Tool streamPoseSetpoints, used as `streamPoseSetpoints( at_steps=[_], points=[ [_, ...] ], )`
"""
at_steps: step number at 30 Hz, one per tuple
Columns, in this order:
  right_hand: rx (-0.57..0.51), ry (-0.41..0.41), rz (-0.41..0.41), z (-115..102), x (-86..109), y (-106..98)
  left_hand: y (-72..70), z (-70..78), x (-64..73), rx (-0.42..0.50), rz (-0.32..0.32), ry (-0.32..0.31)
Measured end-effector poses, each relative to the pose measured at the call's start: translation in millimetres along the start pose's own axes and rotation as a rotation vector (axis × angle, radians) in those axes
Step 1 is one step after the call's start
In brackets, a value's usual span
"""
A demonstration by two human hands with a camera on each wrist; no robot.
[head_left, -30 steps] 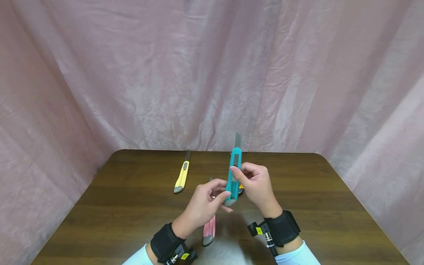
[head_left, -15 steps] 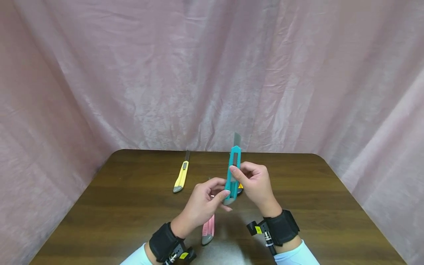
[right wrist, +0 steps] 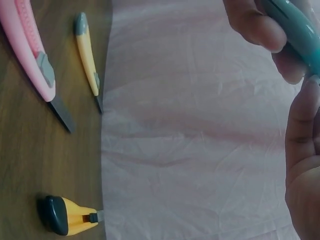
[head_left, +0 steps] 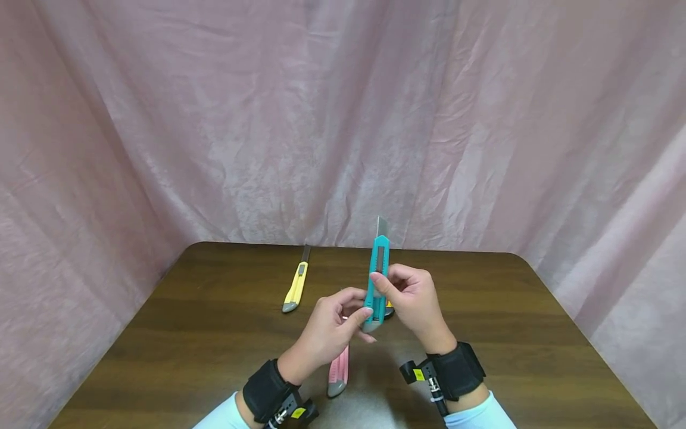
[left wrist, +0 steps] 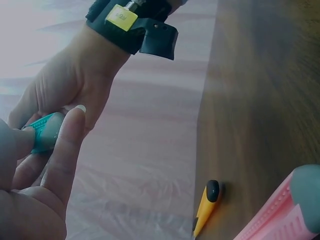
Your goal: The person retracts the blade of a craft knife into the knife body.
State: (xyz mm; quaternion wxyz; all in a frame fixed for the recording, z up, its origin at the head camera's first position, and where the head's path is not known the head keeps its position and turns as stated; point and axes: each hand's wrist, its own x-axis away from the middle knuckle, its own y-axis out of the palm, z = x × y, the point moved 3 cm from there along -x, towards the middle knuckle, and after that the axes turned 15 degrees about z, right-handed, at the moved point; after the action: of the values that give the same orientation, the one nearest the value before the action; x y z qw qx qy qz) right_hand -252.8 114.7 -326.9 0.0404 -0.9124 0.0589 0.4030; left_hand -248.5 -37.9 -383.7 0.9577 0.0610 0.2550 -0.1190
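Note:
Both hands hold up a teal utility knife (head_left: 378, 256) over the table, its blade (head_left: 382, 226) sticking out upward at the far end. My left hand (head_left: 328, 329) pinches its lower end by the grey cap (left wrist: 51, 132), thumb in front and fingers behind. Higher on the body, my right hand (head_left: 418, 304) grips it, the thumb pressed on the front over the slider track. Below the left hand lies a pink utility knife (head_left: 338, 372), partly hidden by that hand. Its grey slider (right wrist: 45, 70) and extended blade show in the right wrist view.
On the brown wooden table (head_left: 214, 333), a pale yellow utility knife (head_left: 295, 289) lies at the back left, blade out. An orange-yellow utility knife (right wrist: 79, 218) with a black end lies behind the teal one. A pink curtain (head_left: 321, 119) hangs behind the table.
The right thumb has slid slightly down the teal utility knife, and a little less of its blade shows above the body. Otherwise both hands keep their places.

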Motion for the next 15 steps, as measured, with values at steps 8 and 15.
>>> streamPoseSetpoints(
  at_steps=[8, 15],
  points=[
    [-0.004, -0.012, 0.029, 1, -0.2, 1, -1.5, -0.2, -1.2, -0.009, 0.001, 0.001],
    [-0.006, -0.004, 0.016, 2, -1.4, 0, 0.8, 14.2, -2.1, -0.011, -0.001, 0.011]
  ],
)
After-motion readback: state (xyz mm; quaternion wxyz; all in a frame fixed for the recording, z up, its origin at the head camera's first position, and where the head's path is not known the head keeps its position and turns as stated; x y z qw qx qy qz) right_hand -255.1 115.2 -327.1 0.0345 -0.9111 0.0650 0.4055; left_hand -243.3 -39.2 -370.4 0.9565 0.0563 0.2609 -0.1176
